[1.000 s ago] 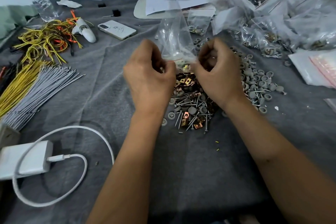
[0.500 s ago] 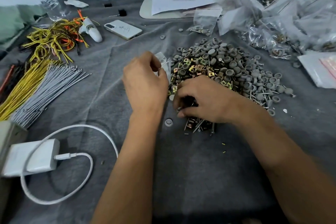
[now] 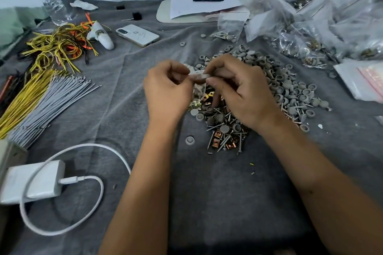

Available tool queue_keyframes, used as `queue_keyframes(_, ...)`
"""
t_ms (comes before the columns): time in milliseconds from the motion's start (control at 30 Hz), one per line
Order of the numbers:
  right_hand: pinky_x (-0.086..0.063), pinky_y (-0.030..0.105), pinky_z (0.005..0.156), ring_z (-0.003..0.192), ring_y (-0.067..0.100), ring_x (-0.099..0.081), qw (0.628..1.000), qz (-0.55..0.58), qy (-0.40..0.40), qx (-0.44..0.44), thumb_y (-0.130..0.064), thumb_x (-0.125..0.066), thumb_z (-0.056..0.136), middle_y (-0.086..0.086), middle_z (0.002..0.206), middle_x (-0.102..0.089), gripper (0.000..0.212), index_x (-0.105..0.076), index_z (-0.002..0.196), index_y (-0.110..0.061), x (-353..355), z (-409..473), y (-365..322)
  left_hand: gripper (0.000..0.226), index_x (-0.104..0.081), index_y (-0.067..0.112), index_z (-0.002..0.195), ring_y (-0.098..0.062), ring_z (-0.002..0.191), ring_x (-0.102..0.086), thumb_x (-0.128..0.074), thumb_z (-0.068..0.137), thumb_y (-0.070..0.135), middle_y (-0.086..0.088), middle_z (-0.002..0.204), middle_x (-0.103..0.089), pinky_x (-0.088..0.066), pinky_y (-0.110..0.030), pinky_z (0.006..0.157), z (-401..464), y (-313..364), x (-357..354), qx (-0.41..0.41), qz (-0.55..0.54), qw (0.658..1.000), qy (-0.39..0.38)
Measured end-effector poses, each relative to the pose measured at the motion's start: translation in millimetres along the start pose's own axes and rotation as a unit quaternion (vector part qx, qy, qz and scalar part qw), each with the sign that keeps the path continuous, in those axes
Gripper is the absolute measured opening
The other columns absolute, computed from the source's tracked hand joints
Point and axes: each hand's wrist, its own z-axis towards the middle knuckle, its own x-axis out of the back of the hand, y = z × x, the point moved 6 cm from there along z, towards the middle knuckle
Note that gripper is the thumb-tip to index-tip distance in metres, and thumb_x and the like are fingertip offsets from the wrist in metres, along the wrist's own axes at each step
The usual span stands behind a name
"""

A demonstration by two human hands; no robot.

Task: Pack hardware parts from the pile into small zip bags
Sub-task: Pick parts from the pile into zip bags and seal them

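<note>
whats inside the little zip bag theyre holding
Through the clear small zip bag, pinched between left hand and right hand, a few pale metal parts show. The fingers cover its top, so the count and kinds cannot be told.

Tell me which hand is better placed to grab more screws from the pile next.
Right. The right hand sits directly above the screws, while the left hand, left of the pile, pinches the small zip bag.

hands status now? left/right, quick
Left hand: fingers pinch the top edge of the zip bag.
Right hand: pinches the same edge from the other side.
</note>
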Motion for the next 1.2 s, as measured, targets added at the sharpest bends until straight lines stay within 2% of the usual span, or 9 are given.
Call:
queue_keyframes(167, -0.057, 0.023, 0.062, 0.065, 0.004, -0.072, 0.997, -0.058, -0.059, 0.006, -0.014, -0.06, 0.103, -0.008, 0.092, -0.077, 0.009, -0.058, 0.111, -0.012, -7.5, -2.1, 4.7, 0.017, -0.067, 0.006, 0.083, -0.016, 0.06, -0.065, -0.077, 0.086, -0.007, -0.014, 0.074, -0.069, -0.053, -0.022, 0.055, -1.0, -4.6, -3.8, 0.095, -0.162, 0.981, -0.046)
queue_keyframes(300, -0.06, 0.031, 0.081, 0.086, 0.002, -0.073, 0.99, -0.14, -0.032, -0.004, -0.018, -0.074, 0.093, -0.005, 0.092, -0.077, 0.02, -0.069, 0.113, -0.02, -4.3, -1.4, 11.3, 0.016, -0.069, 0.006, 0.083, -0.014, 0.057, -0.063, -0.078, 0.085, -0.008, -0.008, 0.067, -0.068, -0.053, -0.023, 0.055, 2.1, -7.9, -4.2, 0.096, -0.166, 0.98, -0.051)
queue_keyframes(533, -0.058, 0.032, 0.069, 0.075, 0.011, -0.07, 0.991, -0.124, 0.057, 0.008, -0.022, -0.082, 0.086, -0.006, 0.089, -0.073, 0.017, -0.072, 0.095, -0.012, 10.2, 1.0, 4.3, 0.017, -0.071, 0.018, 0.079, -0.02, 0.065, -0.067, -0.083, 0.082, 0.007, -0.003, 0.067, -0.068, -0.061, -0.042, 0.07, 5.2, -17.1, -3.8, 0.054, -0.066, 0.996, -0.013)
queue_keyframes(733, -0.052, 0.042, 0.082, 0.097, 0.016, -0.055, 0.93, -0.306, -0.203, -0.008, -0.058, -0.071, 0.085, -0.008, 0.096, -0.065, 0.037, -0.076, 0.097, -0.024, -24.4, -4.6, 8.3, 0.023, -0.067, 0.024, 0.074, -0.015, 0.065, -0.065, -0.083, 0.082, 0.01, 0.002, 0.066, -0.067, -0.058, -0.036, 0.068, 7.3, -21.4, -3.3, 0.05, -0.048, 0.997, 0.034)
queue_keyframes(933, -0.047, 0.044, 0.094, 0.106, 0.018, -0.051, 0.915, -0.324, -0.239, -0.006, -0.046, -0.075, 0.087, -0.004, 0.103, -0.061, 0.025, -0.073, 0.098, -0.024, -34.6, -5.2, 8.6, 0.022, -0.067, 0.025, 0.075, -0.006, 0.06, -0.062, -0.083, 0.082, 0.012, 0.009, 0.064, -0.065, -0.053, -0.027, 0.062, 8.4, -22.7, -4.3, 0.043, -0.033, 0.997, 0.053)
queue_keyframes(1000, -0.049, 0.038, 0.09, 0.099, 0.013, -0.054, 0.948, -0.238, -0.213, 0.001, -0.034, -0.08, 0.086, -0.005, 0.098, -0.06, 0.017, -0.073, 0.093, -0.021, -31.7, -5.7, 3.0, 0.022, -0.066, 0.025, 0.075, -0.007, 0.061, -0.064, -0.083, 0.082, 0.013, 0.008, 0.065, -0.066, -0.054, -0.028, 0.062, 8.2, -23.9, -4.9, 0.045, -0.031, 0.997, 0.051)
queue_keyframes(1067, -0.048, 0.021, 0.081, 0.085, 0.007, -0.056, 0.983, -0.158, -0.088, 0.02, -0.022, -0.084, 0.084, -0.004, 0.091, -0.061, 0.014, -0.074, 0.089, -0.013, -15.8, -2.1, -3.8, 0.022, -0.067, 0.025, 0.076, -0.011, 0.064, -0.066, -0.083, 0.083, 0.011, 0.004, 0.068, -0.068, -0.056, -0.031, 0.065, 8.5, -24.6, -6.5, 0.041, -0.035, 0.998, 0.036)
queue_keyframes(1133, -0.041, 0.01, 0.075, 0.078, 0.004, -0.054, 0.984, -0.168, 0.045, 0.027, -0.019, -0.084, 0.083, 0.0, 0.089, -0.063, 0.014, -0.075, 0.09, -0.009, 3.6, -0.3, -5.5, 0.019, -0.069, 0.021, 0.08, -0.014, 0.066, -0.067, -0.083, 0.083, 0.009, 0.0, 0.07, -0.069, -0.056, -0.031, 0.066, 7.9, -23.2, -9.8, 0.032, -0.043, 0.999, 0.008)
queue_keyframes(1200, -0.041, 0.011, 0.075, 0.079, 0.007, -0.055, 0.976, -0.195, 0.092, 0.03, -0.018, -0.083, 0.084, 0.002, 0.088, -0.064, 0.015, -0.077, 0.092, -0.007, 10.8, 0.1, -2.6, 0.014, -0.071, 0.014, 0.085, -0.017, 0.065, -0.065, -0.083, 0.083, 0.006, -0.004, 0.07, -0.069, -0.057, -0.034, 0.066, 6.6, -21.3, -14.5, 0.03, -0.06, 0.997, -0.025)
